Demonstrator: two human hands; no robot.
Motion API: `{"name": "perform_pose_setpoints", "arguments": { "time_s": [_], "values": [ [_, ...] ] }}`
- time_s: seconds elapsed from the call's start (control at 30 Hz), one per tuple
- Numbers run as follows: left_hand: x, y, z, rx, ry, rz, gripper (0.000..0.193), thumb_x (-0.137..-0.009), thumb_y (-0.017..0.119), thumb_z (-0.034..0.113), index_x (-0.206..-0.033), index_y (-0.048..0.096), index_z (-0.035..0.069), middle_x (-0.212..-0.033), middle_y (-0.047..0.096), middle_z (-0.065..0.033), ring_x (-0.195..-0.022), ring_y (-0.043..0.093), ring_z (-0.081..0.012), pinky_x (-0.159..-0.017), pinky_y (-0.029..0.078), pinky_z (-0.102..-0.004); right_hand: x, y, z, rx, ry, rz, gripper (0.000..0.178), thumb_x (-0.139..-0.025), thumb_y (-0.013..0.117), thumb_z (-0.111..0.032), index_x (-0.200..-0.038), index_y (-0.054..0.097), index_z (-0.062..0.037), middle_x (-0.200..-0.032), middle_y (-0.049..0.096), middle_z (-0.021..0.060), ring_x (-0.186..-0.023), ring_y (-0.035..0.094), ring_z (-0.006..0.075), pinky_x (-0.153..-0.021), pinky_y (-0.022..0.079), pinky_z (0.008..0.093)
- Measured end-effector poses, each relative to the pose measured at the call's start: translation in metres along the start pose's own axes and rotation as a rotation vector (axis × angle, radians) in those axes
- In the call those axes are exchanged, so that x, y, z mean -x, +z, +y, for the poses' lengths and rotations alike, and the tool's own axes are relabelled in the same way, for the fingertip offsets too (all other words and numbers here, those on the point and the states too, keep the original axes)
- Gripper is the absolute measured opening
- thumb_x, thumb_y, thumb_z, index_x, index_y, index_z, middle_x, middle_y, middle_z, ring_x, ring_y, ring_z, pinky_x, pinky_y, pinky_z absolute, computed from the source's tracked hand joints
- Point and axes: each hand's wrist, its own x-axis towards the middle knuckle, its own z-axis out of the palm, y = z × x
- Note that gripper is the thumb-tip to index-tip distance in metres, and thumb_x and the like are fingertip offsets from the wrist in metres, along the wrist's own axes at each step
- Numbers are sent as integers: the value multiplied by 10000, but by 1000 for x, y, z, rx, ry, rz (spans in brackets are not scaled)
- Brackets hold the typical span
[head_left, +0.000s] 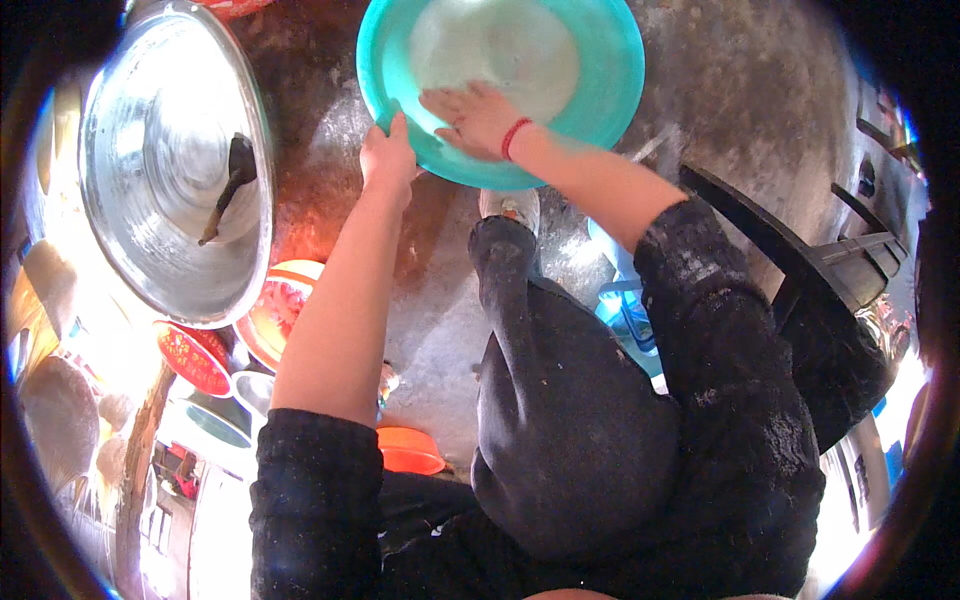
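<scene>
Basin point(620, 70) sits with shoe point(497, 204) at its near edge, metal pan point(150, 180) to its left. Left hand point(388, 158) clamped on its near-left rim; right hand point(478, 120) inside it, fingers extended, contact with pale contents point(520, 60) unclear.

Right of the teal basin point(622, 75), floor point(745, 90) lies open; left, past a gap, a metal bowl point(155, 170) blocks
</scene>
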Motion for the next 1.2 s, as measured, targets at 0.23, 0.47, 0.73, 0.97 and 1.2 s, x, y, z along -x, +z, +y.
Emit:
{"name": "perform_pose_setpoints", "arguments": {
  "time_s": [0.23,0.47,0.73,0.97,1.2],
  "values": [
    [3,9,6,47,13,-48,508,-1067,568,396,-1368,532,-11,-1255,627,-167,-966,699,-284,-722,654,-418,-27,-22,51,347,147,44,687,-1041,480,-554,-1657,262,-343,-1752,186,21,-1603,194,300,-1287,152,585],
    [4,11,16,-4,-9,-67,525,-1049,599,401,-1347,552,-28,-1254,633,-187,-1025,696,-292,-758,654,-438,-32,-4,47,573,111,-109,794,-1017,447,-650,-1672,248,-249,-1723,286,45,-1604,208,290,-1290,154,540],
    [8,15,15,-48,39,14,488,-1047,578,373,-1300,583,-44,-1219,660,-200,-964,717,-293,-698,649,-432,-37,-62,132,488,126,269,527,-1004,467,-452,-1457,507,-185,-1596,457,75,-1507,366,289,-1258,212,525],
    [10,20,18,25,-28,3,491,-1061,565,372,-1331,560,-37,-1217,664,-196,-996,711,-302,-716,622,-445,45,-29,28,170,656,-258,1114,-955,510,-710,-1601,173,132,-1678,158,356,-1591,120,459,-1292,119,559],
    [-10,8,6,-417,176,109,539,-1046,565,429,-1287,601,-52,-1250,663,-285,-1110,687,-420,-919,566,-498,44,-19,-49,-644,228,-144,972,-980,509,-679,-1621,272,14,-1597,365,348,-1497,375,449,-1261,278,453]
  ]
}}
